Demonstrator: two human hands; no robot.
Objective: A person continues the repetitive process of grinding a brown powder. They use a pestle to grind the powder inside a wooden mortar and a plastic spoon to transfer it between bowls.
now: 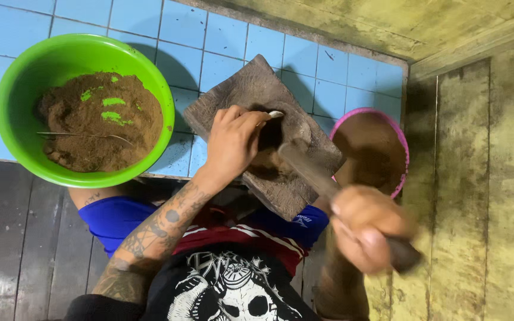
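Down on the dark wooden mould block (242, 89), the left hand (231, 144) pinches a small white spoon (275, 113), while the right hand (365, 229) (blurred) grips a dark-handled blade (307, 168) beside the green plastic bowl (16, 77) of brown powder (99, 122).

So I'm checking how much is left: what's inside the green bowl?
The green bowl holds a mound of brown powder with a thin spoon lying on it. Most of the bowl's bottom is covered.

No packages, labels, signs or screens appear anywhere in this view. Nothing here carries a wrapper or display.
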